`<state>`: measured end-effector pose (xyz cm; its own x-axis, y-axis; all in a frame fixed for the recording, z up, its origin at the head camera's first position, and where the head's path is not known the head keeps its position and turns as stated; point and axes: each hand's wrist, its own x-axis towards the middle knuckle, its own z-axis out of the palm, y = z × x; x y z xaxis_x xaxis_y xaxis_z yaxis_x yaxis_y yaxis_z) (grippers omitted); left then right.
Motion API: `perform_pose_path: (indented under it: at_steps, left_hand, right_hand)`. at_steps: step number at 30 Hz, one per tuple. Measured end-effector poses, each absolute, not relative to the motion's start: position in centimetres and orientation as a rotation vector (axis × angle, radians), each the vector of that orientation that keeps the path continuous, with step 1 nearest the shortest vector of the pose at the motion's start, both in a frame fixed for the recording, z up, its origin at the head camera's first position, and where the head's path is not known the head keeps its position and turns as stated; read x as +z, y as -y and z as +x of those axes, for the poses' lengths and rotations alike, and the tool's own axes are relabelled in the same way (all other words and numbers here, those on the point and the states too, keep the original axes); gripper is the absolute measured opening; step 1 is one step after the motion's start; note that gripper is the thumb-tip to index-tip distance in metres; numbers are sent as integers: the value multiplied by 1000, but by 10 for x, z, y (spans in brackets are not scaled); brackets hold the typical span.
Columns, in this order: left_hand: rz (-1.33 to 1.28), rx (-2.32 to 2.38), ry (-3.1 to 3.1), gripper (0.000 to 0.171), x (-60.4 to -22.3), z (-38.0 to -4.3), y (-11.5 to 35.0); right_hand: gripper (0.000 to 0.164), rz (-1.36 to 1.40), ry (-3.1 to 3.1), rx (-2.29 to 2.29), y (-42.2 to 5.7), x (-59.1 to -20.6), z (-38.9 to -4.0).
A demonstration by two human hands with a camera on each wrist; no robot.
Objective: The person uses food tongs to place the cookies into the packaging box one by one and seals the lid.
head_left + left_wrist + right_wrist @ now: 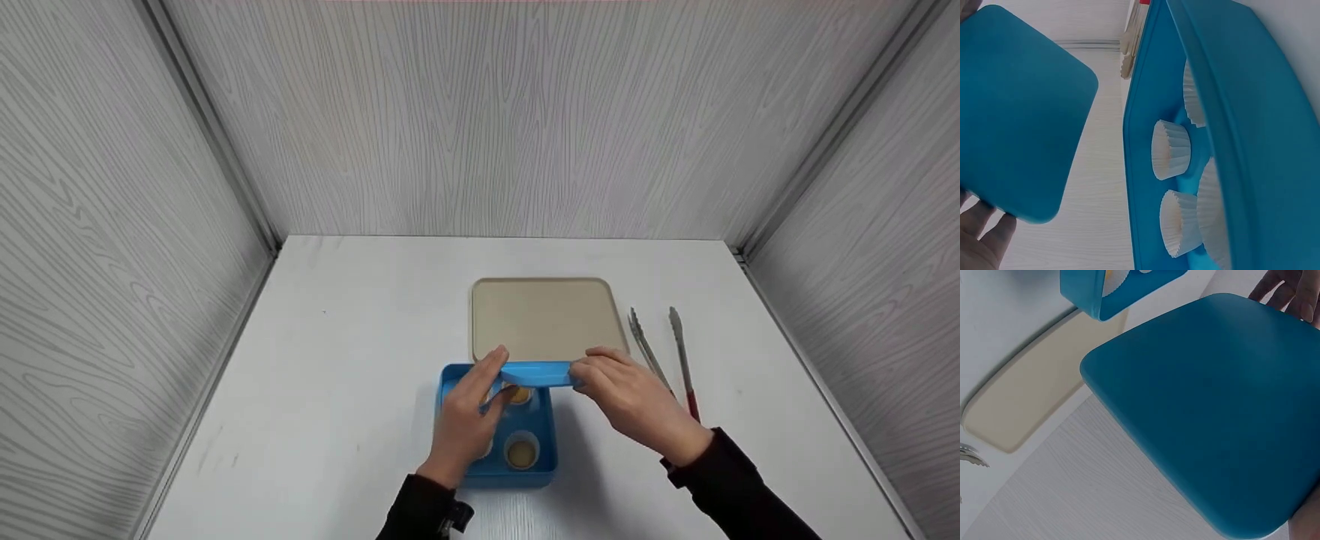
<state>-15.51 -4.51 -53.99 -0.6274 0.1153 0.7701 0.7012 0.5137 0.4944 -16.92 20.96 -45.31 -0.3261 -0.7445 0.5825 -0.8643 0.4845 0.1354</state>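
Above a blue box [499,478], my left hand [463,424] and right hand [637,401] grip opposite edges of a flat blue lid [536,373]. The lid is tilted up off the box, nearly edge-on in the head view. Its broad face fills much of the right wrist view, where the lid [1202,410] has rounded corners. Inside the box are several white paper cups, among them one paper cup [1171,150] in the left wrist view. A paper cup [521,451] near the front holds something tan. My left hand hides part of the box's inside.
Behind the box lies a beige tray [547,319]. Metal tongs [680,352] with red on the handle lie to its right, partly behind my right hand. Grey wood-grain panels [487,120] enclose the white table [337,375] at the back and sides.
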Motion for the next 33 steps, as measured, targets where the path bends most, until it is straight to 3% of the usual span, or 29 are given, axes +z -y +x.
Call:
perform_pose_path:
  at_steps: [7, 10, 19, 33]
  left_hand:
    - [-645, -1136, 2015, 32, -538, -154, 47]
    - [-629, -1141, 2003, 28, -539, -153, 47]
    - [-561, -1112, 1984, 39, -537, -149, 47]
    - [-507, -1211, 1914, 42, -531, -146, 57]
  right_hand:
    - [31, 1340, 2143, 292, -209, -452, -168]
    - [31, 1339, 2127, 294, -207, -450, -169]
    - [25, 1238, 2074, 437, -208, -445, -176]
    - [41, 939, 2198, 992, -225, -459, -182]
